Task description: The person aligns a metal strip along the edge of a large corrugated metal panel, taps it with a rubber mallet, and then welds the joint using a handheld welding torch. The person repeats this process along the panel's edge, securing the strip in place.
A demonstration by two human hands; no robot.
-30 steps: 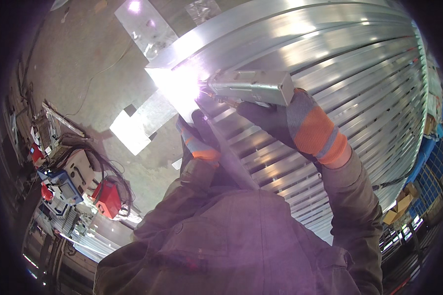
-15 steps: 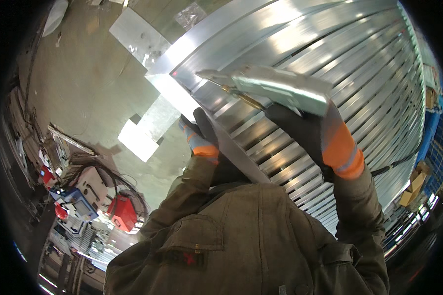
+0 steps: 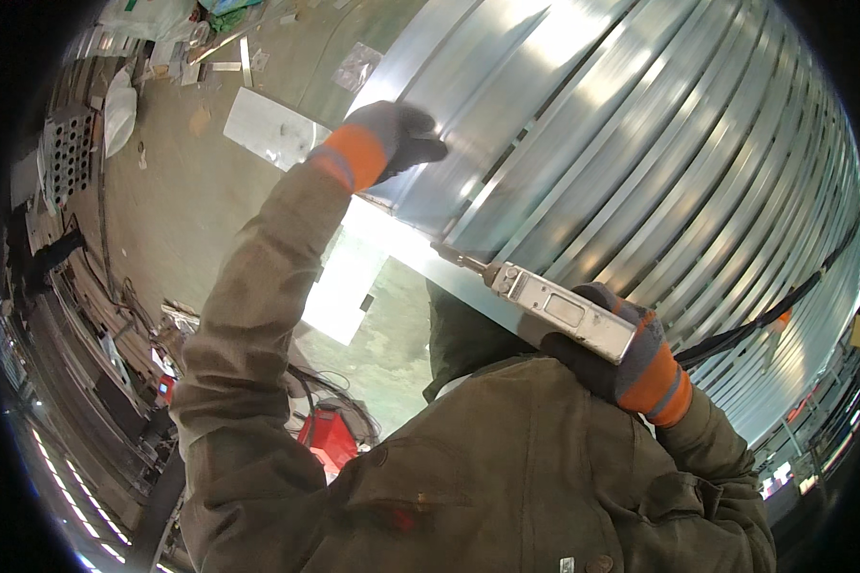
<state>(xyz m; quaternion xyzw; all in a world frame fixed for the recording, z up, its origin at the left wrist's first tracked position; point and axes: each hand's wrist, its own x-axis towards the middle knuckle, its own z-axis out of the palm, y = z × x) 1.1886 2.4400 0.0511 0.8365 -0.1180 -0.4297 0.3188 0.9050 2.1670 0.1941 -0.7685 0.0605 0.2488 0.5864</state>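
A large panel of silver metal slats [image 3: 631, 181] fills the right side, framed by a flat metal border. My right hand [image 3: 597, 329], in a grey and orange glove, is wrapped round a silver handheld welding gun [image 3: 564, 307]. The gun's narrow nozzle points left, over the panel's near border [image 3: 406, 244]. My left hand [image 3: 392, 141], gloved the same way, is at the panel's left corner, its dark fingers bent and apart over the metal. I see nothing in it; whether the fingertips touch the surface is unclear.
A black cable [image 3: 755, 329] runs across the slats at the right. On the floor lie a pale flat plate [image 3: 269, 129] and a clear plastic scrap [image 3: 356, 67]. A red box [image 3: 328, 436] with cables stands at the lower left. Metal stock [image 3: 115, 372] lines the far left.
My left hand has moved from the near border up to the panel's left corner. The welding gun in my right hand has drawn back toward my body, its nozzle away from the corner.
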